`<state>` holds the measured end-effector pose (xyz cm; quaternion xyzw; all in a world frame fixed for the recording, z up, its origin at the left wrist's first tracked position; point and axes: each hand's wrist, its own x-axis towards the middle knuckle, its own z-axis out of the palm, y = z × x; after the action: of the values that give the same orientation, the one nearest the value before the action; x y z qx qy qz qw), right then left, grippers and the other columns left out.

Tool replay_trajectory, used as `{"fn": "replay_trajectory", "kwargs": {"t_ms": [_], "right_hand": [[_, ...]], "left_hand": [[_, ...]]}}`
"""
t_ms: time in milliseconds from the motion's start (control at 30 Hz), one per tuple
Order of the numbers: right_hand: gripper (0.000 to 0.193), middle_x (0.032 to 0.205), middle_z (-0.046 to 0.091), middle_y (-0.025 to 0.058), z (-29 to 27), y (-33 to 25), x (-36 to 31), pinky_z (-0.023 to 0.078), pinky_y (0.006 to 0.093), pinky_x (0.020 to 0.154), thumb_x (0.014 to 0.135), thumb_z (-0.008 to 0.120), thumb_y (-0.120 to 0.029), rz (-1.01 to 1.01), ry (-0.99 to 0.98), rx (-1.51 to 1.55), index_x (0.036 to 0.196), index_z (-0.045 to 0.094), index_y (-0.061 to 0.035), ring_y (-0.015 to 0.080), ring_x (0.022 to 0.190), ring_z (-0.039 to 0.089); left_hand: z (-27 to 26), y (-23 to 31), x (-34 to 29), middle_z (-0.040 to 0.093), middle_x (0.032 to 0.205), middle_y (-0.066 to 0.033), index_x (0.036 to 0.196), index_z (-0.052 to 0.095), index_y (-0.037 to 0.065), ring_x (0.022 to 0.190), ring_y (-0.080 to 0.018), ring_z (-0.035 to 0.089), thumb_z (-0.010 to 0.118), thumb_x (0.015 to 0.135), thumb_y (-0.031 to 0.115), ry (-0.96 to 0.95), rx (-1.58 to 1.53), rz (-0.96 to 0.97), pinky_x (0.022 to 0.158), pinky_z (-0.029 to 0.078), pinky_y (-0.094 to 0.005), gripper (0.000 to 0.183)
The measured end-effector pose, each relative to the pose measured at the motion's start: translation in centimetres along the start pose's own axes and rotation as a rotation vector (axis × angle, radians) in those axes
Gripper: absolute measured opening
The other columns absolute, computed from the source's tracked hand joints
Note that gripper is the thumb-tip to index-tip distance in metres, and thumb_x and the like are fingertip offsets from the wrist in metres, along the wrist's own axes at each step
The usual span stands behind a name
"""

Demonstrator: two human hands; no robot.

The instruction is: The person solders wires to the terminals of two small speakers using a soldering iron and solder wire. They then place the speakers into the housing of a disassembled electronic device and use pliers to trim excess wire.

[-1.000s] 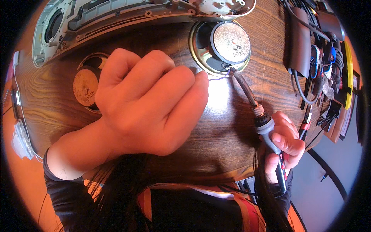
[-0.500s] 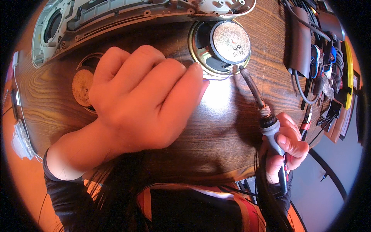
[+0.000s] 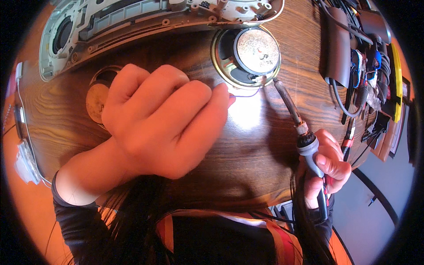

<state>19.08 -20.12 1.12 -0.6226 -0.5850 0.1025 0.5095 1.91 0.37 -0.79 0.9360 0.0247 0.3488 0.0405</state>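
Observation:
A round speaker [image 3: 258,51] lies magnet side up on the wooden table [image 3: 247,154]. My left hand [image 3: 163,119] is closed, its thumb and forefinger pinching a thin dark wire [image 3: 247,95] that runs to the terminal at the speaker's near edge. In my right hand [image 3: 329,161] is a soldering iron [image 3: 309,148], gripped by its handle. The iron's tip sits just right of that terminal; a small gap seems to separate them. A second speaker [image 3: 96,104] lies to the left, partly hidden behind my left hand.
Along the far edge stretches a pale plastic housing [image 3: 132,26] with a round speaker opening at its left end. Cables and dark curved parts [image 3: 338,48] crowd the right side, with a yellow strip [image 3: 396,88] beyond. A clear plastic bag [image 3: 26,161] is at the far left.
The speaker and housing appear shifted slightly in the picture. The soldering iron's tip has come off the terminal a little, to the right. Both hands keep their grips.

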Motion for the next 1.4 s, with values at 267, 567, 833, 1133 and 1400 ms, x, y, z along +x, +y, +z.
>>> {"fn": "replay_trajectory", "kwargs": {"t_ms": [267, 567, 833, 1133, 1400], "right_hand": [[0.038, 0.078, 0.057, 0.0127, -1.6, -0.6, -0.5, 0.044, 0.0436, 0.078, 0.091, 0.058, -0.040, 0.080, -0.139, 0.013, 0.100, 0.051, -0.0045, 0.0274, 0.078, 0.056], [0.037, 0.067, 0.053, 0.0093, -0.8, 0.3, -0.3, 0.040, 0.0332, 0.055, 0.090, 0.061, -0.039, 0.011, -0.078, 0.064, 0.098, 0.050, -0.0050, 0.0197, 0.058, 0.049], [0.037, 0.063, 0.053, 0.0085, -0.4, 0.7, 0.0, 0.037, 0.0326, 0.049, 0.088, 0.063, -0.039, -0.026, -0.063, 0.094, 0.100, 0.051, -0.0061, 0.0184, 0.052, 0.047], [0.039, 0.060, 0.053, 0.0076, -0.1, 1.1, 0.1, 0.037, 0.0324, 0.049, 0.089, 0.061, -0.041, -0.051, -0.080, 0.106, 0.101, 0.051, -0.0059, 0.0180, 0.050, 0.047], [0.041, 0.060, 0.053, 0.0071, -0.2, 1.2, 0.2, 0.037, 0.0324, 0.050, 0.090, 0.058, -0.045, -0.074, -0.113, 0.085, 0.103, 0.049, -0.0063, 0.0177, 0.050, 0.048]], "left_hand": [[-0.6, -0.4, 0.4, 0.059, 0.070, 0.0011, 0.090, 0.069, 0.005, 0.060, -0.0154, 0.054, 0.080, 0.064, 0.011, -0.042, -0.014, -0.018, 0.052, 0.034, -0.0284, 0.029], [-0.7, -0.4, 0.3, 0.059, 0.069, 0.0003, 0.089, 0.070, 0.005, 0.058, -0.0153, 0.053, 0.079, 0.064, 0.011, -0.036, -0.022, -0.031, 0.051, 0.033, -0.0286, 0.027], [-0.1, -1.0, 0.1, 0.054, 0.068, 0.0031, 0.083, 0.067, 0.008, 0.058, -0.0125, 0.050, 0.074, 0.066, 0.013, 0.050, 0.024, -0.018, 0.051, 0.029, -0.0272, 0.019], [-0.1, -1.2, -0.1, 0.054, 0.068, 0.0030, 0.083, 0.066, 0.008, 0.059, -0.0122, 0.050, 0.075, 0.066, 0.015, 0.033, 0.026, -0.006, 0.050, 0.030, -0.0273, 0.020], [-0.7, -0.6, 0.2, 0.060, 0.069, -0.0003, 0.088, 0.070, 0.006, 0.057, -0.0151, 0.054, 0.080, 0.065, 0.013, -0.023, -0.018, -0.031, 0.050, 0.033, -0.0282, 0.026]]}}
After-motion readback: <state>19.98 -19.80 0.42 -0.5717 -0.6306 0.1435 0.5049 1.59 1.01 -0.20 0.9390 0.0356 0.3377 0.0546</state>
